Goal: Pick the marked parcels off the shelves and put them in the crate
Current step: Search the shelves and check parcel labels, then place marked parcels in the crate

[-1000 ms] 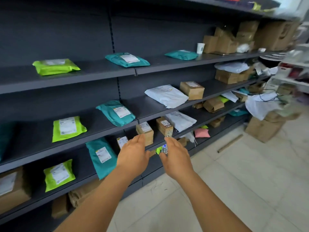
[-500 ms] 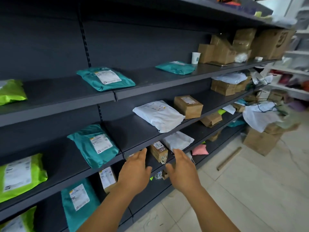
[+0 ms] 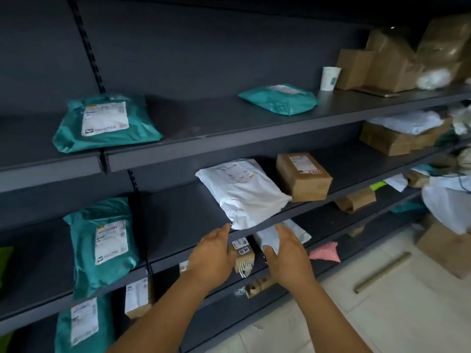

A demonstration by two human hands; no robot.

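Note:
A white plastic parcel (image 3: 244, 193) with a label lies on the middle shelf (image 3: 178, 212), its near corner over the shelf's front edge. Beside it on the right stands a brown cardboard box (image 3: 303, 177). My left hand (image 3: 212, 253) and my right hand (image 3: 286, 252) are both stretched out just below that white parcel, fingers straight, palms facing each other, holding nothing. Neither hand touches the parcel. Between my hands, one shelf lower, sit a small brown box (image 3: 243, 253) and another white parcel (image 3: 283, 234). No crate is in view.
Teal parcels lie on the top shelf (image 3: 105, 123) (image 3: 279, 99) and on the left of the lower shelves (image 3: 103, 244). A paper cup (image 3: 330, 78) and stacked cardboard boxes (image 3: 377, 70) crowd the upper right. A pink parcel (image 3: 325, 252), a cardboard tube (image 3: 382, 272) and boxes lie near the tiled floor.
The view has moved in closer and upward along the shelves. Both hands have risen from the lower shelf level to just under the white parcel on the middle shelf.

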